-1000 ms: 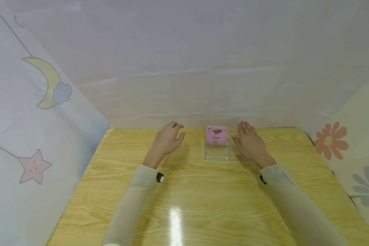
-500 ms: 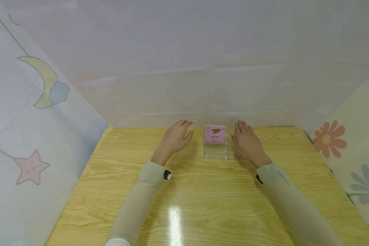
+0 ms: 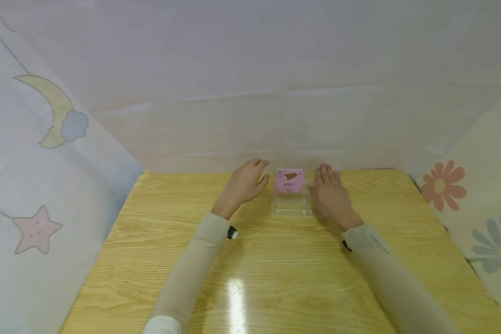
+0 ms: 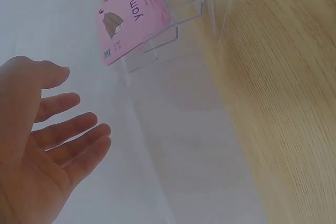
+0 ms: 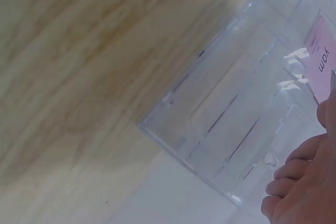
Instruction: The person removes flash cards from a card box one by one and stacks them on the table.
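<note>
From my remote station, I can read one word, "yam", in dark lowercase letters on a pink card (image 3: 289, 181) right of centre in the head view. Above it is a drawing of a brown yam; at one corner is a small square code, and the finer lines underneath are too small for me to read. The right sleeve (image 3: 396, 278) has lettering near its cuff that I can't make out.

I count one card, leaning in the upper part of one clear stepped holder (image 3: 290, 205) at the far edge of one wood-grain table (image 3: 296, 287). Two bare hands flank it. The left hand (image 3: 244, 185) is left of the card and apart from it, fingers loosely bent, holding nothing. The right hand (image 3: 331, 197) is just right of the holder, fingers extended together; I can't tell whether it touches the plastic.

Printed on the walls are one moon (image 3: 60, 109), one cloud (image 3: 75, 125) and one star (image 3: 37, 230) at left, and two flowers (image 3: 439, 186), one red, one blue-grey, at right
</note>
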The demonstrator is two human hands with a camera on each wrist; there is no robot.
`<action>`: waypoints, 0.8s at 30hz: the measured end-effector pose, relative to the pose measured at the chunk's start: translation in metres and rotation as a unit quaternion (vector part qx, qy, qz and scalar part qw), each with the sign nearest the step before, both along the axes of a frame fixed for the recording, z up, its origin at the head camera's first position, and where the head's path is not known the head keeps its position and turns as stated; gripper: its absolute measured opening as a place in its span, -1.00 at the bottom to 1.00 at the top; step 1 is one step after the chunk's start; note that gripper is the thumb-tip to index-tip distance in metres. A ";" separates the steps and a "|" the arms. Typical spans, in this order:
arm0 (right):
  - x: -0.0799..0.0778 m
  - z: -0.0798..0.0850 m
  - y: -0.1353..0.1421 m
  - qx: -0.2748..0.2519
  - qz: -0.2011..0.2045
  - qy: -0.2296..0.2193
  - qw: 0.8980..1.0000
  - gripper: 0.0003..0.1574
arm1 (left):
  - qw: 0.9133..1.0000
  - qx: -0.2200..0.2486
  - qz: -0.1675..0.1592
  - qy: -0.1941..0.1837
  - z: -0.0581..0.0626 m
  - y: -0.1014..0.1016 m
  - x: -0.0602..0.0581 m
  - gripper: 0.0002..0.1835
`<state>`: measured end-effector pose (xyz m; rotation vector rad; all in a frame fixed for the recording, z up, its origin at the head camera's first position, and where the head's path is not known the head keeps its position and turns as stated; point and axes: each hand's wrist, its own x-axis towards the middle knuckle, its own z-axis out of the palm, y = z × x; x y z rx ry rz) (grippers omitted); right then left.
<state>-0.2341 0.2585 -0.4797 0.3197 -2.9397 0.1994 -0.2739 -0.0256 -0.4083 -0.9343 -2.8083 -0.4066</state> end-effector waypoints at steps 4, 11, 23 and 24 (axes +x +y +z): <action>0.000 -0.003 -0.006 0.001 0.001 0.005 1.000 -0.18 | 1.000 -0.007 -0.006 0.005 -0.001 0.007 -0.001 -0.47; 0.001 -0.007 -0.010 0.002 -0.004 0.004 1.000 -0.16 | 0.999 0.000 -0.032 0.013 -0.002 0.019 -0.001 -0.48; 0.000 -0.015 -0.004 0.019 -0.006 -0.003 1.000 -0.09 | 0.998 -0.010 -0.051 0.028 -0.005 0.032 -0.003 -0.50; 0.001 -0.014 -0.002 0.021 -0.003 -0.004 1.000 -0.09 | 0.998 -0.013 -0.052 0.032 -0.006 0.033 -0.003 -0.50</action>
